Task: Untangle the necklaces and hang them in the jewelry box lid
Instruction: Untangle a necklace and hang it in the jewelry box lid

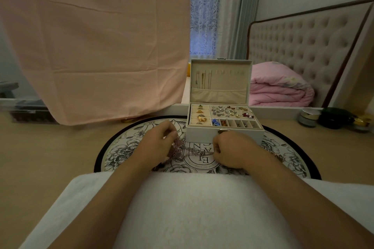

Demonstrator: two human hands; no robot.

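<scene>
Head view: my left hand [159, 141] had its fingers curled round the necklace tangle [179, 147], and my right hand [232, 149] pinched its other end, fingertips hidden. The tangle ran side to side between both hands, over the middle of the round mat [283, 153]. The jewelry box [202, 137] sat just behind my right hand. Its lid [232, 85] stood upright at the box's far edge, with hung chains [203, 81] on its left side. The box body stood between tangle and lid.

bare forearms [121, 184] and a white fleecy garment [192, 208] over the torso.
</scene>
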